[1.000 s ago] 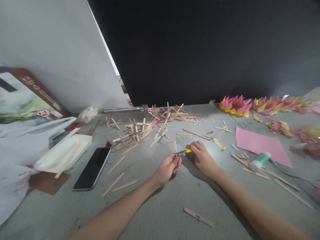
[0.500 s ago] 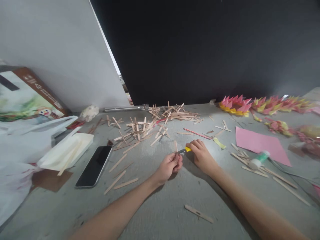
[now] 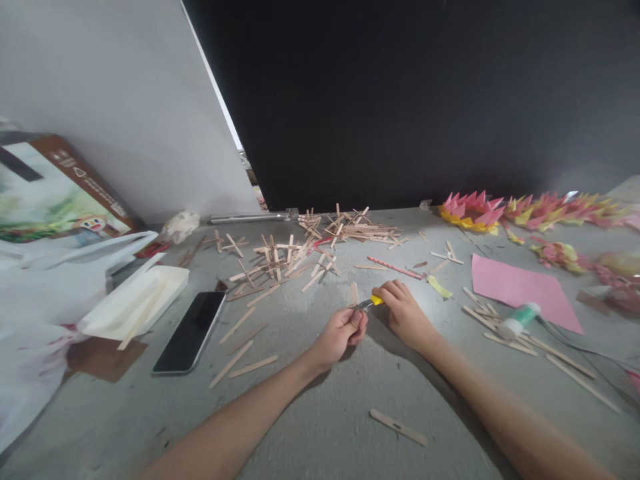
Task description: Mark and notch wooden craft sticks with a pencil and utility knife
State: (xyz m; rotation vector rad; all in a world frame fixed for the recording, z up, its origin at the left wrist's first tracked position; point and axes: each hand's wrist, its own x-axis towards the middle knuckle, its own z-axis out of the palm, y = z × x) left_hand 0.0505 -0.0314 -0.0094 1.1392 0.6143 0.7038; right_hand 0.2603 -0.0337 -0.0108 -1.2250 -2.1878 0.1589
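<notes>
Above the grey table, my left hand (image 3: 343, 333) pinches a wooden craft stick (image 3: 355, 293), whose upper end sticks up past my fingers. My right hand (image 3: 401, 310) is closed around a yellow-handled utility knife (image 3: 376, 301). Its dark blade points left and meets the stick just above my left fingertips; how deep it cuts is too small to see. In front of my forearms lies a single craft stick (image 3: 399, 427) with a slot in its middle. Behind my hands is a pile of craft sticks (image 3: 367, 228), several joined into crosses.
On the left are a black phone (image 3: 190, 333), a white tray (image 3: 173, 287) and a plastic bag (image 3: 30, 293). To the right lie a pink paper sheet (image 3: 523, 290), a glue stick (image 3: 520, 321) and loose sticks. Folded-paper crowns (image 3: 471, 213) line the dark board (image 3: 400, 100).
The stick in my left hand has turned slightly and shifted a little to the right. The knife stays against it, and both hands have barely moved.
</notes>
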